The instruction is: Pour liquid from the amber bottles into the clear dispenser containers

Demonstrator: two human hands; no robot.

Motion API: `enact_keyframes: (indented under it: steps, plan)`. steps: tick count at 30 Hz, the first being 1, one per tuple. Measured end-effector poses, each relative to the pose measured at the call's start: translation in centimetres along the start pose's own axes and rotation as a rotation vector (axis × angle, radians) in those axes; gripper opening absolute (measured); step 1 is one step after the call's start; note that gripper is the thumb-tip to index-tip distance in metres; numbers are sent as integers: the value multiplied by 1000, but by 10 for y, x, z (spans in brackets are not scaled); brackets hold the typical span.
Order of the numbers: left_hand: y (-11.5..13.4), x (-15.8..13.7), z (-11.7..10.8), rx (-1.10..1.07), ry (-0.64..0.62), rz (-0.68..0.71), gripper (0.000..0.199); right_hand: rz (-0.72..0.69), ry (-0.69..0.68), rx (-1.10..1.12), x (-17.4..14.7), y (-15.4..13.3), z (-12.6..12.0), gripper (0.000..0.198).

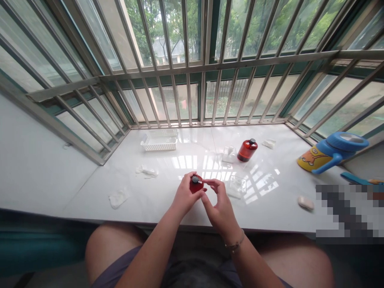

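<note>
A small red bottle with a black cap (196,185) is held over the front of the white sill. My left hand (185,194) is closed around its left side. My right hand (218,204) is at the bottle's right side, thumb and fingers apart in a loose curve, the fingertips at or very near the bottle; whether they press on it I cannot tell. Farther back stands a second red bottle (247,151), also black-capped. Beside it is a clear plastic piece (229,155), and a clear square tray (237,187) lies right of my right hand.
A white perforated basket (159,145) stands at the back left. Crumpled white tissues (147,172) lie on the left and a white scrap (269,143) at the back. On the right are a blue and yellow flask (330,153) and a pale oval object (305,203). Metal window bars (204,100) enclose the sill.
</note>
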State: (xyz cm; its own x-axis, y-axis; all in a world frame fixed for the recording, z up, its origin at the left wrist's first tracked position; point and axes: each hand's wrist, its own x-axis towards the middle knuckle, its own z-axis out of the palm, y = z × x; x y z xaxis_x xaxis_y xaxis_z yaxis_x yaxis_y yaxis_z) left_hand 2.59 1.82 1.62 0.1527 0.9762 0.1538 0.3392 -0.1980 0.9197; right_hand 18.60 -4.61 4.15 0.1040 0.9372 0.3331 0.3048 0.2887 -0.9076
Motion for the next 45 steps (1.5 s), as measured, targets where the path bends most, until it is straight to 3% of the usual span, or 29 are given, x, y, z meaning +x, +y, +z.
enact_keyframes:
  steps: [4, 12, 15, 17, 18, 19, 21, 22, 23, 25, 29, 35, 39, 42, 45]
  plan:
    - [-3, -1, 1, -36, 1, -1, 65, -9, -94, 34, 0, -1, 4, 56]
    - [2, -3, 0, 12, 15, -28, 71, -70, -81, -16, -16, -10, -1, 32]
    - [0, -8, -8, 54, -32, -1, 98, -131, -21, -110, -24, -11, -10, 21]
    - [-9, -12, -24, 77, -102, 75, 122, -147, 9, -137, -29, -8, -18, 18]
    - [-15, -13, -35, 102, -121, 124, 123, -151, 23, -148, -32, -6, -23, 18]
    - [-23, -13, -49, 136, -111, 163, 110, -153, 33, -159, -35, -3, -28, 17]
    - [-41, -8, -80, 295, 44, 182, 67, -149, 44, -175, -41, 2, -37, 16]
    - [-51, -4, -96, 340, 112, 152, 57, -143, 47, -181, -45, 5, -40, 15]
    - [-61, 2, -112, 401, 179, 118, 53, -136, 49, -186, -48, 8, -43, 15]
    - [-80, 15, -142, 820, 242, 32, 51, -132, 51, -196, -53, 13, -47, 14]
    - [-104, 39, -178, 958, 175, -16, 54, -172, 58, -216, -60, 20, -48, 13]
    - [-113, 55, -188, 1050, 97, -26, 39, -233, 63, -281, -57, 26, -57, 14]
    - [-111, 57, -188, 1051, 83, -16, 34, -294, 209, -467, -34, 43, -78, 19]
    - [-105, 57, -190, 1023, 115, -11, 27, -237, 268, -602, -10, 70, -95, 42]
    - [-91, 56, -190, 976, 179, 5, 22, -80, 159, -604, 9, 101, -107, 79]
